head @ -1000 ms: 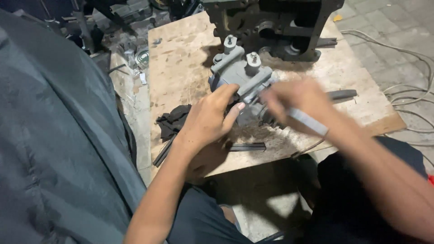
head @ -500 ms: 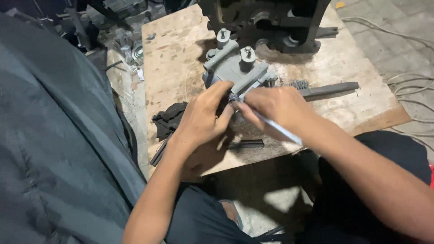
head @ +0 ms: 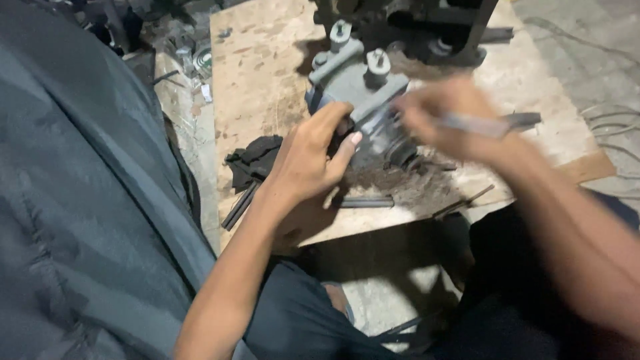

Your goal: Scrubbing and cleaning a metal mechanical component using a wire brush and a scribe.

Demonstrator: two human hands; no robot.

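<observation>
A grey cast-metal part [head: 357, 90] with two bolt posts on top lies on a stained plywood board [head: 267, 73]. My left hand [head: 310, 157] wraps the near left side of that part, thumb pressed against it. My right hand [head: 447, 120] is blurred with motion just right of the part and grips a thin silver tool [head: 477, 125], whose tip points toward the part's dark round end [head: 400, 150].
A black rag [head: 257, 160] and thin dark rods [head: 240, 207] lie at the board's near left. A short dark bar [head: 363, 202] rests near the front edge. A large dark machine casting [head: 427, 27] stands at the back. Cables [head: 610, 120] trail on the concrete floor at right.
My right hand has swung out to the right and up with the silver tool. My left hand stays on the grey part. The camera has moved closer.
</observation>
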